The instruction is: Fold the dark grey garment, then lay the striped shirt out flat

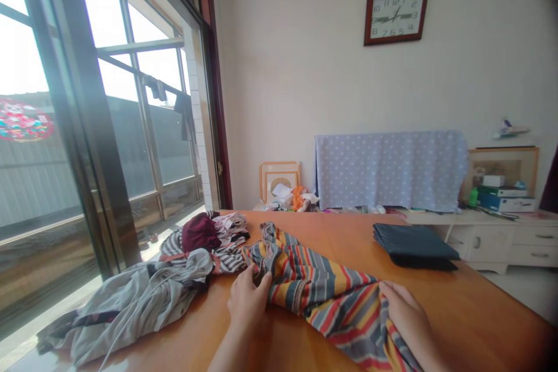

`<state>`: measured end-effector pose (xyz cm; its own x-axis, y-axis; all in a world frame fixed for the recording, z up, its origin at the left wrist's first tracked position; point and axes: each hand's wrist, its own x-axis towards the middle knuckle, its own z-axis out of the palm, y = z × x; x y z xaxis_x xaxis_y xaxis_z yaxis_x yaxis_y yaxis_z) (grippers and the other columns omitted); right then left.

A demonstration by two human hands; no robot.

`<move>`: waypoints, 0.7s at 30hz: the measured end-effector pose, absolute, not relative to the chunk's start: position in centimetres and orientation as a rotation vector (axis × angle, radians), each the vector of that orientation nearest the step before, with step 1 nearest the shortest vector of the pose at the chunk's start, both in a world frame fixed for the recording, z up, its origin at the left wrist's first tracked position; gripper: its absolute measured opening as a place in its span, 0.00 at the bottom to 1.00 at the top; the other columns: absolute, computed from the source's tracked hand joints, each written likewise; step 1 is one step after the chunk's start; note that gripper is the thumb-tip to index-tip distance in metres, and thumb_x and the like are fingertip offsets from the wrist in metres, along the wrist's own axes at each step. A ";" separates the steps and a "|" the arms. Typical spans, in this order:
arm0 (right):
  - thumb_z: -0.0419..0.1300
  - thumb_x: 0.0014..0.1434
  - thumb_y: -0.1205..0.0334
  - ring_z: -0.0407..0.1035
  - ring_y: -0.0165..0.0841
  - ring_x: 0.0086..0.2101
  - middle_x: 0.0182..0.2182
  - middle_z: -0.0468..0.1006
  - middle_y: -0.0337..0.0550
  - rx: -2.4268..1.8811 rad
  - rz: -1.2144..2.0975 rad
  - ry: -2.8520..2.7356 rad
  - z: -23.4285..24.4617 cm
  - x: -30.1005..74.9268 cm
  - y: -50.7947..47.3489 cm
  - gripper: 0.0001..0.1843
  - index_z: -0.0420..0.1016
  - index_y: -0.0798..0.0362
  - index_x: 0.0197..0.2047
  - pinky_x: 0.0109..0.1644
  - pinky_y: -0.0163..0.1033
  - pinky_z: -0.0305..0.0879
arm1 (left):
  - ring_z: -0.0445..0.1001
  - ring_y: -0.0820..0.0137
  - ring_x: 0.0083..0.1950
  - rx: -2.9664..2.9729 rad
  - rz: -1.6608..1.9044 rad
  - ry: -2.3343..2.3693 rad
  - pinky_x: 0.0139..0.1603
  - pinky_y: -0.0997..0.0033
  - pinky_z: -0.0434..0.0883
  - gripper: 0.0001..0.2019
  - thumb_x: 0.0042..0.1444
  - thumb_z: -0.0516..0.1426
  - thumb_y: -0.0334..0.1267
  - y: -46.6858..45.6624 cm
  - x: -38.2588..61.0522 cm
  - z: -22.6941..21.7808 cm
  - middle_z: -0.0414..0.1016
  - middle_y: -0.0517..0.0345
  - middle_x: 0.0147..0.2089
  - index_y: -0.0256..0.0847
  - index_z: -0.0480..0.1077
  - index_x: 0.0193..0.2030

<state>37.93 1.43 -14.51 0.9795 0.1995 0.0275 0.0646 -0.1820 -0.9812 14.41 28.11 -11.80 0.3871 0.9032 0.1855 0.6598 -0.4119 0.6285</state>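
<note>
A garment with red, yellow, grey and white stripes lies bunched across the wooden table, its exact kind unclear. My left hand closes on its left part, with thumb and fingers pinching the cloth. At the right side my right hand grips the same garment, and some of its fingers are hidden by the fabric. Left of my left hand is a heap of crumpled clothes, with a grey drawstring garment in front and a maroon cloth behind it.
A folded dark garment rests at the table's right. Behind stand a low white cabinet and something draped with a pale blue dotted cloth. Tall windows line the left side. A clock hangs on the wall.
</note>
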 end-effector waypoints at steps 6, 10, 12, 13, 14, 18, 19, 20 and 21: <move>0.61 0.46 0.43 0.75 0.47 0.48 0.44 0.82 0.49 -1.723 0.092 -0.096 -14.0 38.4 0.6 0.26 0.78 0.52 0.42 0.47 0.42 0.71 | 0.67 0.58 0.62 2.505 0.485 1.089 0.59 0.56 0.60 0.09 0.58 0.53 0.41 25.8 14.6 -11.3 0.76 0.55 0.54 0.47 0.75 0.37; 0.64 0.44 0.45 0.77 0.47 0.44 0.45 0.83 0.49 -1.615 0.155 -0.024 -14.8 39.5 0.1 0.30 0.78 0.52 0.49 0.42 0.43 0.73 | 0.74 0.60 0.51 2.520 0.499 1.063 0.52 0.61 0.62 0.15 0.57 0.54 0.44 24.6 14.8 -11.0 0.79 0.56 0.44 0.47 0.69 0.50; 0.64 0.44 0.46 0.78 0.47 0.41 0.43 0.83 0.49 -1.539 0.190 0.026 -15.4 40.1 -0.1 0.34 0.75 0.51 0.54 0.39 0.44 0.74 | 0.75 0.59 0.48 2.509 0.477 1.076 0.48 0.63 0.63 0.20 0.55 0.56 0.44 24.1 14.9 -10.8 0.79 0.56 0.42 0.47 0.67 0.55; 0.65 0.43 0.46 0.79 0.47 0.40 0.43 0.83 0.49 -1.515 0.194 0.051 -15.6 40.4 -0.2 0.36 0.74 0.51 0.55 0.38 0.44 0.74 | 0.76 0.59 0.45 2.516 0.445 1.056 0.45 0.64 0.63 0.18 0.54 0.57 0.42 23.8 15.0 -10.7 0.79 0.57 0.40 0.47 0.69 0.52; 0.65 0.43 0.46 0.79 0.47 0.38 0.42 0.83 0.50 -1.506 0.193 0.072 -15.6 40.6 -0.4 0.36 0.74 0.50 0.56 0.37 0.45 0.75 | 0.76 0.60 0.43 2.525 0.412 1.018 0.42 0.66 0.63 0.15 0.52 0.57 0.39 23.6 15.0 -10.7 0.79 0.58 0.38 0.47 0.71 0.47; 0.67 0.43 0.47 0.79 0.48 0.37 0.42 0.83 0.52 -1.526 0.173 0.132 -14.9 41.0 -0.8 0.37 0.73 0.51 0.57 0.38 0.47 0.75 | 0.72 0.68 0.35 2.386 0.273 0.665 0.31 0.74 0.59 0.07 0.46 0.57 0.31 21.8 14.7 -10.5 0.75 0.61 0.32 0.45 0.72 0.33; 0.67 0.44 0.46 0.79 0.48 0.38 0.43 0.83 0.53 -1.544 0.151 0.131 -14.6 40.9 -0.8 0.38 0.73 0.52 0.57 0.40 0.47 0.75 | 0.71 0.70 0.33 2.281 0.206 0.557 0.29 0.75 0.58 0.08 0.45 0.58 0.31 21.2 14.6 -10.4 0.74 0.62 0.31 0.44 0.73 0.34; 0.67 0.44 0.45 0.79 0.49 0.40 0.45 0.82 0.54 -1.565 0.111 0.117 -14.3 40.8 -0.8 0.38 0.72 0.52 0.57 0.43 0.48 0.74 | 0.70 0.71 0.31 2.153 0.115 0.450 0.27 0.76 0.57 0.09 0.45 0.59 0.32 20.6 14.4 -10.4 0.74 0.62 0.30 0.44 0.74 0.36; 0.66 0.45 0.44 0.78 0.48 0.43 0.47 0.81 0.55 -1.589 0.055 0.079 -14.1 40.7 -0.7 0.38 0.72 0.53 0.58 0.46 0.48 0.73 | 0.68 0.73 0.29 2.013 0.000 0.348 0.27 0.76 0.58 0.10 0.45 0.61 0.34 20.0 14.3 -10.3 0.73 0.63 0.30 0.43 0.75 0.37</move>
<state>40.72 -0.72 -14.06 0.9963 -0.0159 -0.0845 -0.0848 -0.0184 -0.9962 14.33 19.97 -10.35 0.9578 0.2442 -0.1515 0.2440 -0.4124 0.8777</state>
